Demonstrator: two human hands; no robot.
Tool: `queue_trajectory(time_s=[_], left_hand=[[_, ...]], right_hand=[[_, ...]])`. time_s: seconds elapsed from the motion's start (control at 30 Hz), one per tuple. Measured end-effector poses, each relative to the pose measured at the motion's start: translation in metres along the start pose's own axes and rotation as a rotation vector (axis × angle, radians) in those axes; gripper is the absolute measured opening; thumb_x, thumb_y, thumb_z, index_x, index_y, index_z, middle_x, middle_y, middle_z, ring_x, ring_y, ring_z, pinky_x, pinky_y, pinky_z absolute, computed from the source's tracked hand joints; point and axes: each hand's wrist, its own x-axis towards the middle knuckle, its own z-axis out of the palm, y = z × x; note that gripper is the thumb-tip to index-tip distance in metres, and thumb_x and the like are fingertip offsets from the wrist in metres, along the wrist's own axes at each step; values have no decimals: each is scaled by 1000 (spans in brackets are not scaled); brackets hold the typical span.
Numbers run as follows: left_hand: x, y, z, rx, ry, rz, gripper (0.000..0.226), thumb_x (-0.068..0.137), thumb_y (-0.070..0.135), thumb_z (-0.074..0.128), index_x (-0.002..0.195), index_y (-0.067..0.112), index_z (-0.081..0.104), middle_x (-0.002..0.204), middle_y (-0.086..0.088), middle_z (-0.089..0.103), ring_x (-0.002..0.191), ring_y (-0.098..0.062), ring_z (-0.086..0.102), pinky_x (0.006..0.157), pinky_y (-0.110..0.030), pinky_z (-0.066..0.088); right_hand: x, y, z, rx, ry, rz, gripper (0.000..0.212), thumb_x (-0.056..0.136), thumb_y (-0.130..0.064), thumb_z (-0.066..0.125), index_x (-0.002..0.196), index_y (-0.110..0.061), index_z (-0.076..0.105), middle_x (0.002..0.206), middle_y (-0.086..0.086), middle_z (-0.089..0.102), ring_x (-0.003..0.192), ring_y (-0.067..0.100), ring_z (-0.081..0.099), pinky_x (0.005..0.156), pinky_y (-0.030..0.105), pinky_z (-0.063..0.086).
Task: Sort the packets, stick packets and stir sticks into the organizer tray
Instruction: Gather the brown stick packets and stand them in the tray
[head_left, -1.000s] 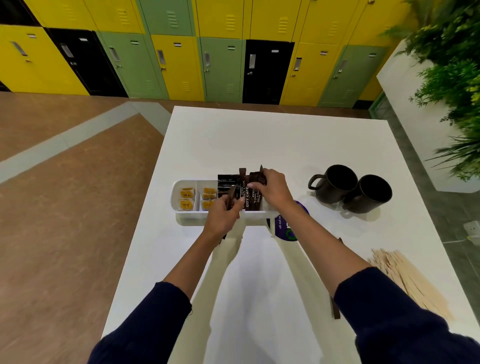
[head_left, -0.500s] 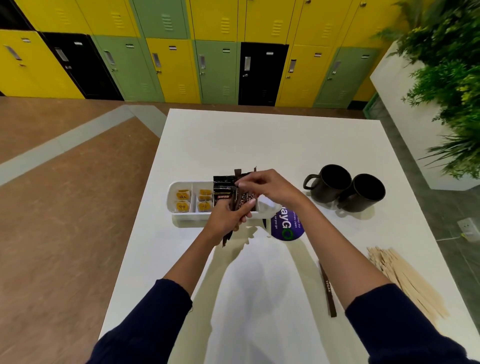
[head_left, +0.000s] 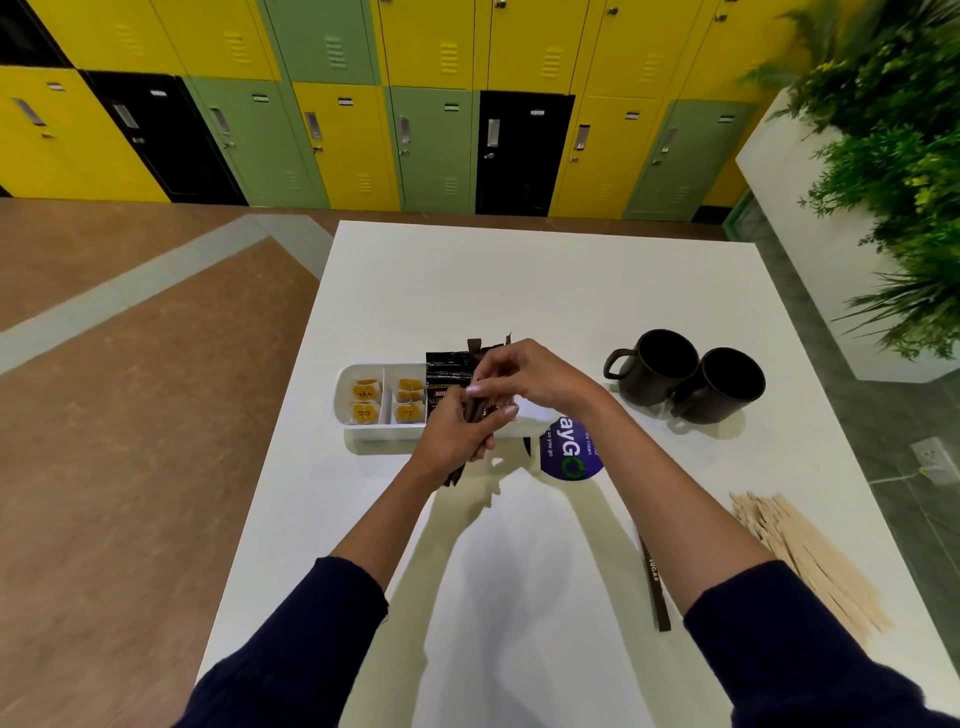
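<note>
Wooden stir sticks (head_left: 810, 561) hug table's (head_left: 519, 291) right edge.

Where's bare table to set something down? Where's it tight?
Bare: white table beyond the white organizer tray and two dark mugs, to the far edge; also the near-left strip before the tray. Tight: right side, with mugs, wooden stir stick pile and loose brown stick packet; left hand and right hand crowd the tray's right end.
</note>
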Motion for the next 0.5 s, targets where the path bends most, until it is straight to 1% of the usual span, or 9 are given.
queue_trajectory(time_s=[0.03,0.1,0.17,0.2,0.27,0.33,0.4,0.47,0.5], left_hand=[[1,-1,0,29,16,7,47,83,28,70,113,1,47,69,-6,59,45,-5,53,41,-16,41],[2,-5,-1,168,66,51,45,80,31,73,106,5,48,81,-3,60,60,-10,57,51,-17,43],[4,-12,-3,325,132,135,39,77,28,75,98,9,48,83,2,55,69,-11,52,58,-19,40],[5,-16,-5,383,165,175,37,77,24,76,96,10,48,84,2,53,73,-12,50,61,-20,38],[5,-24,-7,508,225,248,34,78,20,74,99,9,50,91,1,50,85,-16,47,69,-23,36],[5,-28,-9,614,245,276,32,79,20,73,101,8,52,96,0,47,95,-18,44,77,-25,35],[7,-30,-10,685,237,267,25,81,20,70,98,9,56,98,-2,50,100,-21,43,81,-27,35],[9,-30,-10,751,234,260,16,84,19,67,95,9,59,101,-5,55,103,-23,42,80,-26,32],[9,-30,-11,766,237,262,14,85,19,66,94,10,60,101,-6,57,103,-23,43,78,-24,31]], right_hand=[[0,-1,-4,-8,31,0,11,79,-20,75,82,-11,70,75,2,67,68,9,62,69,23,49],[1,-4,-15,-20,114,-12,8,78,-18,75,78,-13,68,71,1,65,65,10,60,66,20,49],[2,-8,-26,-45,203,-29,8,78,-14,75,80,-10,68,68,3,64,60,9,59,60,15,49],[2,-10,-31,-58,246,-34,9,78,-13,75,81,-7,69,67,5,64,59,11,58,59,15,48],[4,-11,-39,-107,315,-36,11,77,-11,76,81,-3,69,67,9,63,58,14,56,58,16,47],[7,-12,-41,-173,344,-29,11,76,-12,76,79,-5,69,65,8,62,56,13,53,58,17,44],[10,-10,-39,-244,350,-25,11,76,-12,77,79,-5,69,65,6,60,57,11,50,58,18,42],[13,-7,-32,-332,334,-26,12,76,-13,77,81,-4,70,63,-1,56,57,5,46,54,10,36],[15,-5,-28,-364,322,-22,13,76,-14,76,82,-3,70,63,-5,54,58,3,44,52,9,35]])
